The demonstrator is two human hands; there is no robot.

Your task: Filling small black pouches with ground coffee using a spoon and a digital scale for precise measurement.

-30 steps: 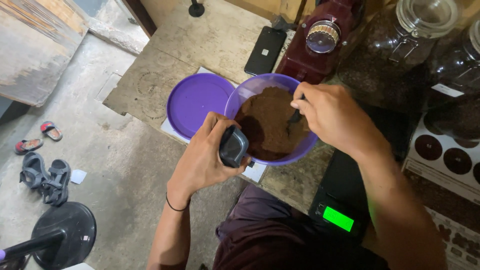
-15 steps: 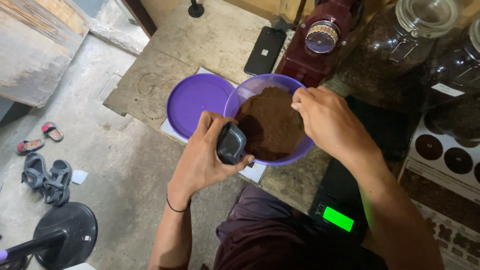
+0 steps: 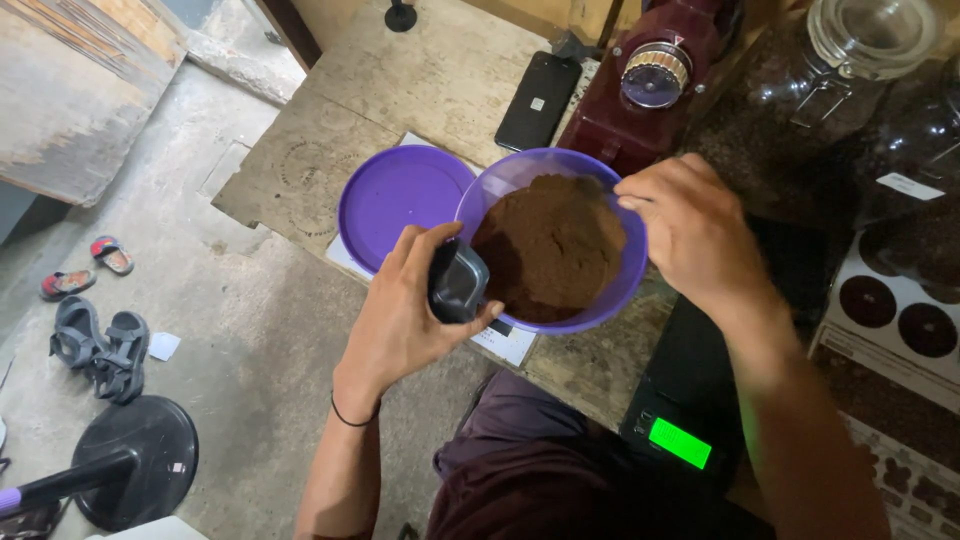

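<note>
We see the purple bowl (image 3: 560, 170) already heaped with ground coffee (image 3: 550, 245), lid (image 3: 400, 205) off beside it, our left hand (image 3: 410, 310) clasping a small dark cup (image 3: 457, 283), right hand (image 3: 690, 230) curled over the rim, its contents hidden.

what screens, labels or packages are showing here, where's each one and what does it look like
Scale display: small bright green lit rectangle on the black scale, bottom right by the person's lap.
Phone: black slab lying flat on the table, screen dark, beside the dark red grinder.
Jar label: small white tag on a dark glass jar, far right.
Paper sheet: white, under the purple bowl.
Box: white with dark round spots, right edge.
</note>
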